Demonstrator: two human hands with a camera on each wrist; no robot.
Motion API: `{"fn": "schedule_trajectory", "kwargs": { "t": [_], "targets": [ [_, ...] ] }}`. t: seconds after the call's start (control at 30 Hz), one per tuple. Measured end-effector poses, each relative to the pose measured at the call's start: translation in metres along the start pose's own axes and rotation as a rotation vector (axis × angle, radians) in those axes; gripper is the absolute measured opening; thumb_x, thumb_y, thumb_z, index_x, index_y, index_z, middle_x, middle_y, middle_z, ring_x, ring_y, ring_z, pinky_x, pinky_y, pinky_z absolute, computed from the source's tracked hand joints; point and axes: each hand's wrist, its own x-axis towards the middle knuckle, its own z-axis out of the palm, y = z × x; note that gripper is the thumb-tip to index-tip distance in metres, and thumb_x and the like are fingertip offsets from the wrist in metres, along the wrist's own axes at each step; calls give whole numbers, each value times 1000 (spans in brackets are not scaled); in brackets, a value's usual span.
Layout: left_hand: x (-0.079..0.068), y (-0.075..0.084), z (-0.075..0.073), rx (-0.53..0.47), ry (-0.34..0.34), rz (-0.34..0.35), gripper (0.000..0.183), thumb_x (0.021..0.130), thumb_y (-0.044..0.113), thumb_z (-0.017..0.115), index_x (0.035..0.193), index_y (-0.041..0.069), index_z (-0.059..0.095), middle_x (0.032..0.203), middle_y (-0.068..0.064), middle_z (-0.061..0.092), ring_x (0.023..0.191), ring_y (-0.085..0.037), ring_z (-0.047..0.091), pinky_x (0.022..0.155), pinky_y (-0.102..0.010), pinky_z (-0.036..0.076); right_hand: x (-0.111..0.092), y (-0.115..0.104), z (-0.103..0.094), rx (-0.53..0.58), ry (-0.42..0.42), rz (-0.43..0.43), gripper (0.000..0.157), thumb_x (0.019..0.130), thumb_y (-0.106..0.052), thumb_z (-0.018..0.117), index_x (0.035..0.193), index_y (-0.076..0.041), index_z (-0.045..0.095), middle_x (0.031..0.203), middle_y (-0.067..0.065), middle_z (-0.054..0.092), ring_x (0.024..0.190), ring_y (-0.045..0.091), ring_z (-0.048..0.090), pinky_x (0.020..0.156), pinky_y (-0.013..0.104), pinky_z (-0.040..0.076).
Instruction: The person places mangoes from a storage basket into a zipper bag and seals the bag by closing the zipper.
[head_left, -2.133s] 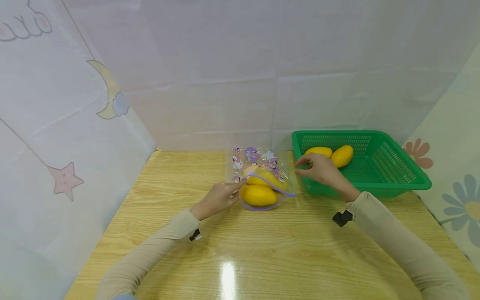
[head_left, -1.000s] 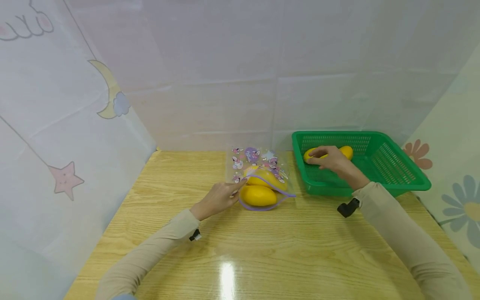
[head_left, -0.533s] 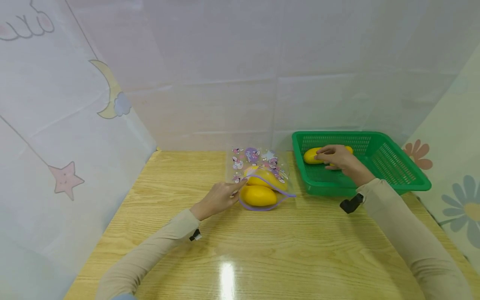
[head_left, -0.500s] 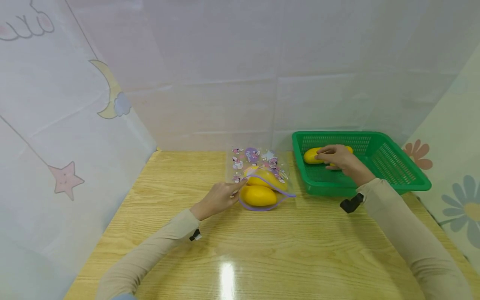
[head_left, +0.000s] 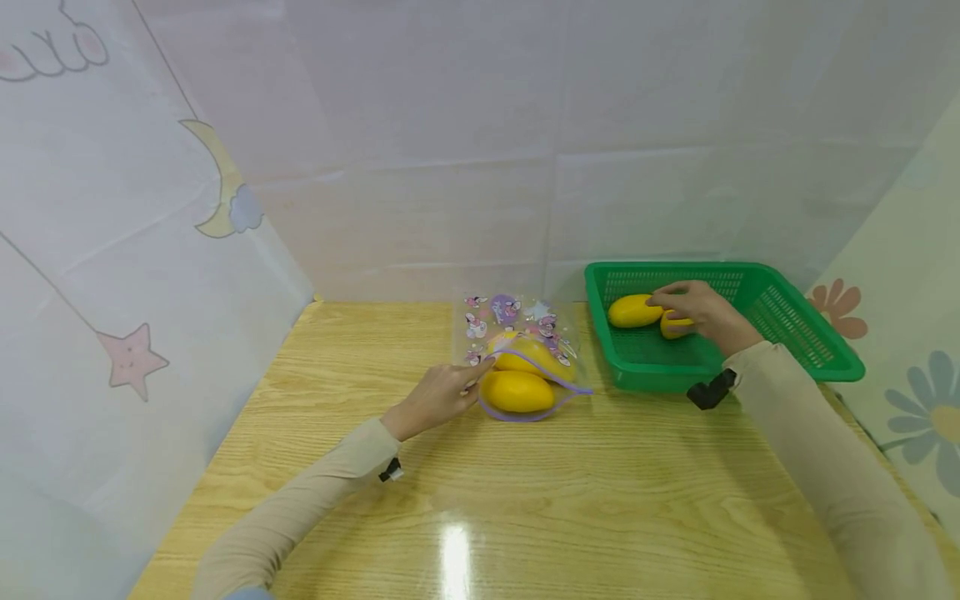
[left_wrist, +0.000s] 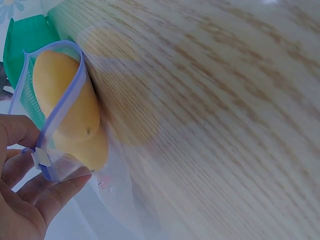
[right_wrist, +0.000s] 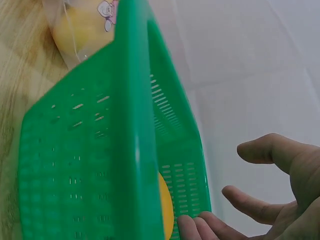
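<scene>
A clear zip bag [head_left: 474, 327] with a purple rim and cartoon prints lies on the table, its mouth spread. Inside it are yellow mangoes, the front mango [head_left: 517, 392] right at the opening. My left hand [head_left: 438, 398] pinches the bag's rim at its left corner; in the left wrist view the thumb and fingers meet around the white slider [left_wrist: 42, 158]. My right hand [head_left: 701, 310] reaches into the green basket [head_left: 720, 372], its fingers over a mango [head_left: 675, 325] that it partly hides. The right wrist view has thumb and fingers spread apart. Another mango [head_left: 634, 311] lies to the left.
The basket stands at the back right of the wooden table [head_left: 525, 500], close to the papered wall [head_left: 420, 192]. Its raised front rim lies below my right wrist. A strip of table separates bag and basket.
My right hand has moved from beside the basket's left rim to over the left mango, then rightward to the other mango. The left hand and bag have stayed in place.
</scene>
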Motion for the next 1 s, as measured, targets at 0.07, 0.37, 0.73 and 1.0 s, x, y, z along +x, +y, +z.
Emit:
{"fn": "schedule_trajectory", "kwargs": {
  "t": [0.07, 0.37, 0.73, 1.0],
  "targets": [
    [0, 0, 0, 3, -1, 1, 52, 86, -6, 68, 136, -6, 55, 54, 7, 42, 44, 0, 20, 43, -13, 23, 1, 0, -3, 24, 9, 5, 73, 103, -34, 52, 153, 7, 20, 156, 32, 12, 140, 50, 21, 110, 53, 33],
    [1, -1, 0, -7, 3, 7, 51, 85, -6, 68, 135, -7, 56, 53, 8, 40, 45, 0, 20, 43, -13, 23, 3, 6, -19, 83, -24, 26, 72, 102, -37, 52, 153, 6, 23, 159, 29, 3, 143, 48, 15, 112, 51, 32],
    [2, -3, -1, 2, -4, 8, 51, 85, -6, 68, 134, -6, 56, 53, 9, 38, 45, 0, 19, 43, -13, 22, 20, 15, -34, 76, 83, 144, 86, 100, -35, 54, 155, 6, 2, 156, 37, 3, 141, 48, 20, 100, 41, 47],
    [2, -3, 0, -8, -5, 17, 52, 85, -6, 67, 135, -7, 55, 53, 8, 38, 45, 0, 20, 43, -13, 23, 21, 19, -45, 131, 93, 186, 88, 100, -30, 54, 155, 3, -5, 156, 36, -8, 145, 46, 8, 85, 32, 55]
  ]
}}
